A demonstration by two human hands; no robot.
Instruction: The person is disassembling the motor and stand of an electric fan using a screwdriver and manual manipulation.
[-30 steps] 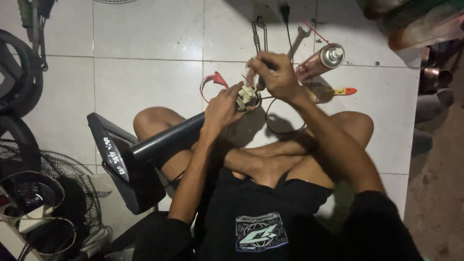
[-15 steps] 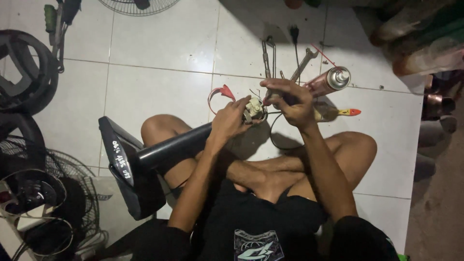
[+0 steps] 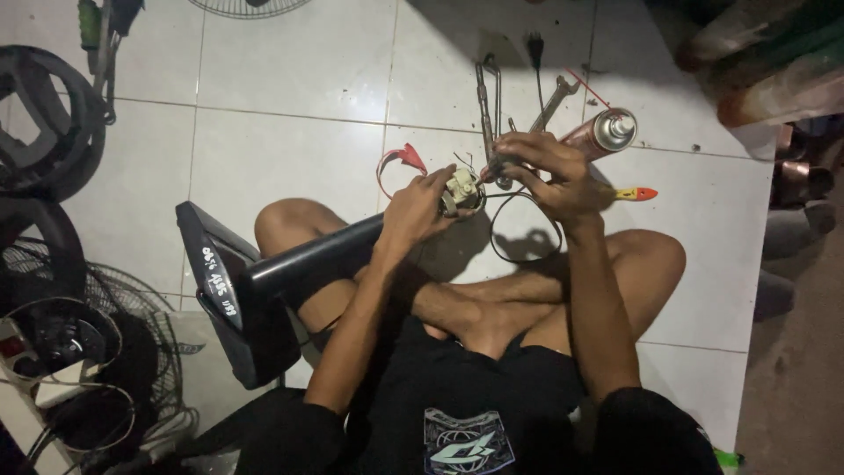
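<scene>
Black fan stand (image 3: 299, 264) slants up-right, left hand (image 3: 418, 211) clenching it, right hand (image 3: 554, 171) seemingly gripping pliers (image 3: 489, 114).

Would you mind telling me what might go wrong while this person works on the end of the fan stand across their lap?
1. The black fan stand only lies across a bare thigh; it may roll or slip from the left hand.
2. The tool in the right hand works close to the left fingers and may jab them.
3. The loose black wire could snag.

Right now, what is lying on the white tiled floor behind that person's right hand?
Past the right hand lie a silver-capped spray can, a metal wrench, long pliers and a yellow-and-red handled tool. The hand covers their near ends.
</scene>
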